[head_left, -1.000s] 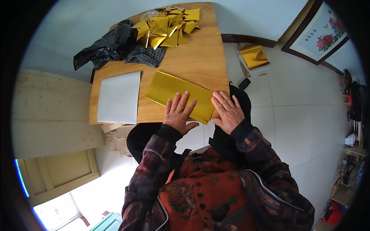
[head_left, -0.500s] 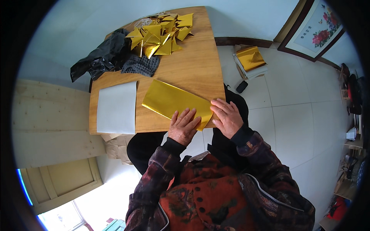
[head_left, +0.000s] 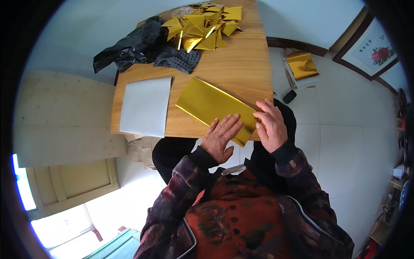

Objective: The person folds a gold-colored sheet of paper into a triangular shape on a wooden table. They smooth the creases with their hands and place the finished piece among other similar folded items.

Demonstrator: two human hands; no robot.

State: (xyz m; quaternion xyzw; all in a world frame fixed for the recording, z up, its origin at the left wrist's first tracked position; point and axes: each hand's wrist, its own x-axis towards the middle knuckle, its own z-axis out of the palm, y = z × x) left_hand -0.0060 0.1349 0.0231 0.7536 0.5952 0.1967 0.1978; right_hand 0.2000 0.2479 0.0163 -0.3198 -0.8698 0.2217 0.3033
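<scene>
A strip of shiny gold paper (head_left: 213,100), apparently folded, lies slantwise across the front of the wooden table, its near right corner sticking out past the edge. My left hand (head_left: 221,139) is open, fingers laid flat on the lower part of the paper and thumb held out to the side. At the paper's right end is my right hand (head_left: 271,126), open with fingers apart and slightly bent; whether its fingertips touch the paper I cannot tell. A pale silver-grey sheet (head_left: 145,106) lies flat to the left.
Folded gold paper pieces (head_left: 205,26) are heaped at the table's far end. Beside them are a black plastic bag (head_left: 133,46) and a dark grey knitted cloth (head_left: 177,59). A gold-topped paper stack (head_left: 302,65) and a small black object (head_left: 290,96) lie on the floor, right of the wooden table (head_left: 246,71).
The view has shifted, so the whole scene sits further right and higher. My left thumb has spread away from the fingers. My right fingers have loosened and opened at the paper's right end.
</scene>
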